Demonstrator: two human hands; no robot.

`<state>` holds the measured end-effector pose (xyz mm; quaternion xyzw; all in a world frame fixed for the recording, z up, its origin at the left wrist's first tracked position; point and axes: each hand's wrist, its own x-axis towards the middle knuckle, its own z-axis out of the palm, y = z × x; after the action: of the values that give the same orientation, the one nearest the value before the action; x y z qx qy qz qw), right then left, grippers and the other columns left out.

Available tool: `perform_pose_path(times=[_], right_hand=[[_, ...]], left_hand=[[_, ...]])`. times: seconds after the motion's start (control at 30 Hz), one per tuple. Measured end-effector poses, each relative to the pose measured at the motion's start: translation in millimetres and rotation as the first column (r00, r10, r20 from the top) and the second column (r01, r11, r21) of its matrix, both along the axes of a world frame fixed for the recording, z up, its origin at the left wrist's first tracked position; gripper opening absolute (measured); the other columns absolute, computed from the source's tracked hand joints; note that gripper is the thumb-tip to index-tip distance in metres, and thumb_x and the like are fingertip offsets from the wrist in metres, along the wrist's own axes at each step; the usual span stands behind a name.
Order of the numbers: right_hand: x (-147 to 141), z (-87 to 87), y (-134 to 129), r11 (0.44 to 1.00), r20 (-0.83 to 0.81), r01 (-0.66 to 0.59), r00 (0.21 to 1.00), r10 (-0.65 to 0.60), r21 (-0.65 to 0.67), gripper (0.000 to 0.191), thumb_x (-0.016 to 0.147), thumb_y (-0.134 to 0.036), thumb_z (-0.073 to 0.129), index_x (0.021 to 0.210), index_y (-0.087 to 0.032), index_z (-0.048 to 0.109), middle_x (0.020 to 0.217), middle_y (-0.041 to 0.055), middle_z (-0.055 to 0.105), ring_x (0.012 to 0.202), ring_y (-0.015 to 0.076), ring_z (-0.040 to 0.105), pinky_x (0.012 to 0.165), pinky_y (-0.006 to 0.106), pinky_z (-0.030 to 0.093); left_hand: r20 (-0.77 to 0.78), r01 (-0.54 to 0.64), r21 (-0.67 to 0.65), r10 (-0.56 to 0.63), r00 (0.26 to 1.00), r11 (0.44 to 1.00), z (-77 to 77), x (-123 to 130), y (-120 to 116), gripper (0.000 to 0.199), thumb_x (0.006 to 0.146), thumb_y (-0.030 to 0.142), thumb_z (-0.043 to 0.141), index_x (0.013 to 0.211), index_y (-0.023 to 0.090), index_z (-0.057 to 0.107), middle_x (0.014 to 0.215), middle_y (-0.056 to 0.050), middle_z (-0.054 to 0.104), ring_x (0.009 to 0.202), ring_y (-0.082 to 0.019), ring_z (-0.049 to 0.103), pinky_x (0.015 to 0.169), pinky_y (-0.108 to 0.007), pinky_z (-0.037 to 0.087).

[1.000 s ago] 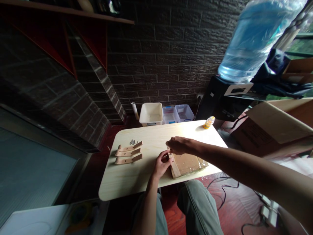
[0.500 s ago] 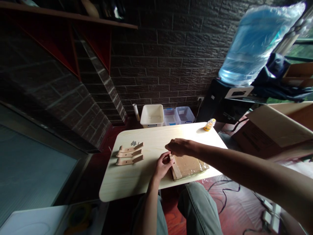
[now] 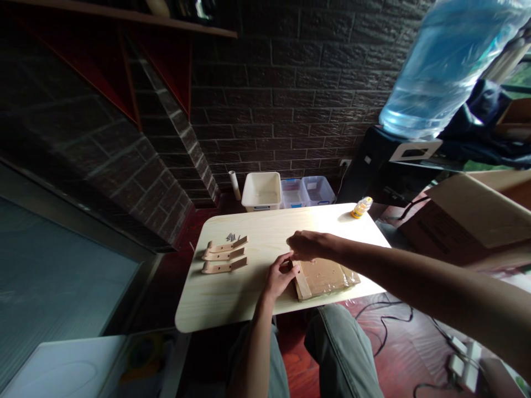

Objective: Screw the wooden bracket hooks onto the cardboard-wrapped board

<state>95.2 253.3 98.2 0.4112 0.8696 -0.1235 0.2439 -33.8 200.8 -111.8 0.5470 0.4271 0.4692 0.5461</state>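
My left hand (image 3: 282, 275) is closed on the near edge of a flat wooden piece (image 3: 303, 286), its thumb and fingers gripping it. The wooden piece lies along the left side of a cardboard slab (image 3: 326, 276) partly wrapped in clear plastic. Just above the left fingers, my right hand (image 3: 309, 245) is in a fist over the far end of that piece; what it holds is hidden. To the left lie three separate wooden pieces (image 3: 225, 255) with holes and angled ends. Several dark screws (image 3: 230, 237) are scattered behind them.
The pale table (image 3: 257, 304) has a small yellow-and-clear bottle (image 3: 362, 207) at its far right corner. Behind it stand a cream bin (image 3: 261, 190) and two clear plastic bins (image 3: 318, 190). A water dispenser and an open cardboard box (image 3: 477, 215) are at the right.
The camera view has shifted slightly, so the table and its contents appear a little higher and further right. Both hands stay at the wooden piece, with little visible movement against it.
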Motion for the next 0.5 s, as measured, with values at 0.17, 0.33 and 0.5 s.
perform_pose_path(times=[0.17, 0.33, 0.5], right_hand=[[3, 12.6, -5, 0.998, -0.007, -0.036, 0.999, 0.037, 0.042, 0.032, 0.084, -0.023, 0.067, 0.114, -0.013, 0.071, 0.1, 0.0145, 0.076, 0.083, 0.025, 0.072, 0.054, 0.026, 0.042], [7, 14.1, -4, 0.995, -0.03, -0.058, 0.998, 0.061, 0.084, 0.022, 0.087, -0.025, 0.067, 0.106, -0.015, 0.073, 0.099, 0.0132, 0.076, 0.088, 0.0261, 0.072, 0.061, 0.027, 0.044], [4, 2.7, -4, 0.992, -0.044, -0.018, 0.999, 0.024, 0.128, 0.029, 0.088, -0.03, 0.067, 0.108, -0.011, 0.072, 0.103, 0.018, 0.074, 0.089, 0.0279, 0.072, 0.065, 0.028, 0.046]], left_hand=[[-0.005, -0.009, 0.019, 0.009, 1.0, 1.0, 2.6, 0, 0, 0.05, 0.081, 0.035, 0.075, 0.127, 0.02, 0.065, 0.12, -0.011, 0.071, 0.099, -0.023, 0.073, 0.089, -0.037, 0.061], [0.0, -0.004, 0.016, 0.004, 1.0, 1.0, 3.0, -2, 0, 0.049, 0.081, 0.035, 0.075, 0.127, 0.021, 0.065, 0.124, -0.011, 0.07, 0.104, -0.023, 0.072, 0.091, -0.037, 0.061], [0.01, 0.007, 0.005, -0.007, 1.0, 1.0, 3.1, -2, 0, 0.051, 0.08, 0.035, 0.076, 0.128, 0.021, 0.063, 0.131, -0.011, 0.067, 0.099, -0.022, 0.073, 0.088, -0.036, 0.062]])
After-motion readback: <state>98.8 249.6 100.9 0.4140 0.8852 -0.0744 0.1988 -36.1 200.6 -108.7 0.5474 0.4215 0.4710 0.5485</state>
